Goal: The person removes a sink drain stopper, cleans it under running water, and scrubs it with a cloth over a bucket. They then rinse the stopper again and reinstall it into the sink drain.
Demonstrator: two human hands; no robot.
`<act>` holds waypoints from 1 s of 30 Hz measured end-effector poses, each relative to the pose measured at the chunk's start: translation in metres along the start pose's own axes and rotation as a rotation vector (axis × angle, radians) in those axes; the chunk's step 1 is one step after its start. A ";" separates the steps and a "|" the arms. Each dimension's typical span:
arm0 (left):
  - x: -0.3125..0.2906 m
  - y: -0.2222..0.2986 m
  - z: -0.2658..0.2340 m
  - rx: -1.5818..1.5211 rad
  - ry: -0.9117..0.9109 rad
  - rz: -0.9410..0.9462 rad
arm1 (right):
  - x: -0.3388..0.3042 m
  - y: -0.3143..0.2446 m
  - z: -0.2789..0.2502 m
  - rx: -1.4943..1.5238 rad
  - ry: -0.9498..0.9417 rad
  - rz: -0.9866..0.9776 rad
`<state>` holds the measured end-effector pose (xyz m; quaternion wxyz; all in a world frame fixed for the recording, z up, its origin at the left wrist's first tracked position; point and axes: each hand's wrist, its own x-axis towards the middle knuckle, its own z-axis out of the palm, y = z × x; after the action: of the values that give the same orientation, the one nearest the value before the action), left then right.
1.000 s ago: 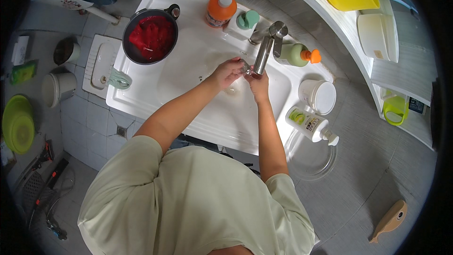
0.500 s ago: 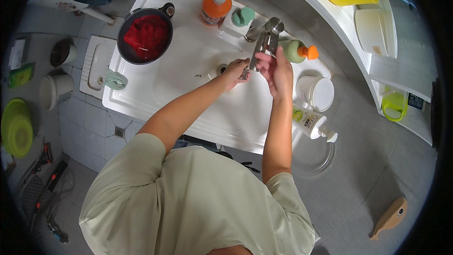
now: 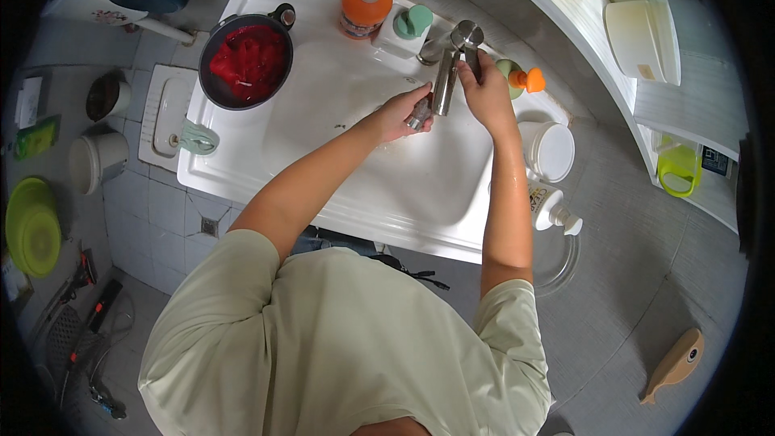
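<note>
My left hand (image 3: 396, 117) is over the white sink (image 3: 379, 206), its fingers closed around a small shiny grey piece (image 3: 418, 119) whose kind I cannot make out. That piece is beside the spout end of the metal faucet (image 3: 443, 85). My right hand (image 3: 489, 101) has its fingers on the faucet's lever handle (image 3: 472, 61), with the thumb pointing toward the spout. At the sink's left back corner sits a dark pan (image 3: 211, 85) with red wet cloth (image 3: 249, 60) in it. Any water flow from the spout is not visible.
Along the sink's back stand an orange bottle (image 3: 366, 10), a green-topped white bottle (image 3: 402, 31) and a green bottle with an orange pump (image 3: 529, 79). A white tub (image 3: 551, 151) and a white pump bottle (image 3: 552, 208) are right of my right forearm. White shelves (image 3: 686, 125) rise at the right.
My right hand has moved from beside the spout up to the lever and closed on it. My left hand stays near the spout, turned slightly, with the grey piece showing more.
</note>
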<state>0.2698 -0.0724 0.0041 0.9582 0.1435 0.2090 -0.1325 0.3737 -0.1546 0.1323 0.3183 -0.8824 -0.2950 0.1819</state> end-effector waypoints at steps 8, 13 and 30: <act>0.001 0.000 -0.012 -0.124 0.034 -0.021 | -0.005 0.011 -0.014 0.292 -0.031 0.103; 0.020 -0.024 -0.047 -0.147 0.298 -0.056 | -0.042 0.079 0.037 0.726 0.097 0.548; 0.029 -0.038 -0.039 0.081 0.379 0.117 | -0.025 0.104 0.149 0.323 -0.006 0.217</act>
<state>0.2690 -0.1001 -0.0506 0.9011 0.2163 0.3716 -0.0555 0.3211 -0.1674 -0.0431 0.4336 -0.8458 -0.1661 0.2626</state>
